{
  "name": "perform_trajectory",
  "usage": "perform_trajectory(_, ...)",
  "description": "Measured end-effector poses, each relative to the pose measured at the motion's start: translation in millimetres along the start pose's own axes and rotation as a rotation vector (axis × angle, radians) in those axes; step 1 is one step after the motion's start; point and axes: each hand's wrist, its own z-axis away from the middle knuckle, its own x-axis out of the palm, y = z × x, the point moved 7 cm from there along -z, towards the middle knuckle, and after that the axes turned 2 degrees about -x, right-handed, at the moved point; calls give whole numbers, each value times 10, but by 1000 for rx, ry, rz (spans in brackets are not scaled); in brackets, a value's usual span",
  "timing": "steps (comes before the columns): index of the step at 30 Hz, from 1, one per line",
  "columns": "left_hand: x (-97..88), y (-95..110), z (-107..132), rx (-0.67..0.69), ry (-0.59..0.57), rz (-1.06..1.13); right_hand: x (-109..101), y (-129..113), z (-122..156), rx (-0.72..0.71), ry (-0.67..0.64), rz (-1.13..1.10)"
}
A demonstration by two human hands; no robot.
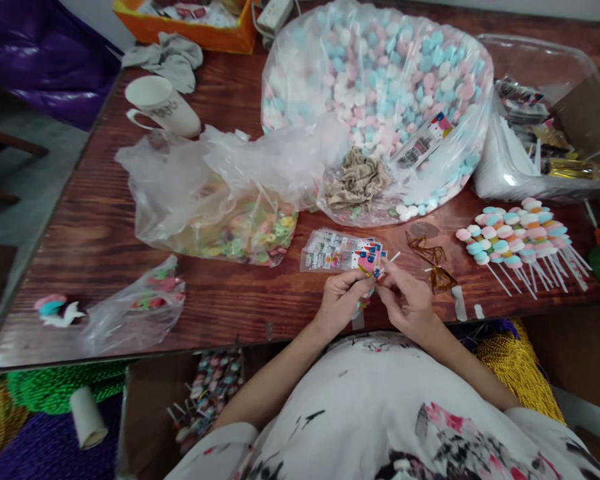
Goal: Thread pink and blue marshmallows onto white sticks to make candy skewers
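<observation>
At the table's front edge, my left hand (344,299) and my right hand (411,300) meet, both closed in a pinch on a small candy bag with a white stick (395,257) poking up. A short gold twist tie (364,270) shows at my left fingertips. Coloured candy (364,303) hangs below the fingers, mostly hidden. Just behind the hands lies a stack of flat printed bags (330,250). Loose gold twist ties (425,250) lie right of my right hand. Farther right is a pile of pastel marshmallow sticks (517,237).
A big clear bag of pastel marshmallows (380,73) stands at the back, with a crumpled brown cloth (357,180) before it. Left are a bag of gummy candies (250,233), a mug (163,107) and a smaller candy bag (140,307). A clear bin (525,180) sits back right.
</observation>
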Motion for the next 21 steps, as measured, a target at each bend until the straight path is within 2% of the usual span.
perform_trajectory(3,11,98,-1,59,1,-53,-127,109,87,185,161,-143)
perform_trajectory(5,67,218,9,151,-31,-143,-117,196,110,331,159,-281)
perform_trajectory(10,287,560,54,430,-133,-409,34,405,60,625,27,-711)
perform_trajectory(13,401,686,65,468,-225,-527,96,427,-17,671,-180,-909)
perform_trajectory(15,463,749,82,455,-312,-584,60,350,-92,574,-376,-869)
perform_trajectory(17,510,814,111,436,-403,-621,-65,223,-188,352,-512,-616)
perform_trajectory(19,537,867,132,391,-483,-621,-225,25,-273,32,-549,-260)
perform_trajectory(21,539,877,124,272,-546,-548,-355,-220,-285,-303,-510,36)
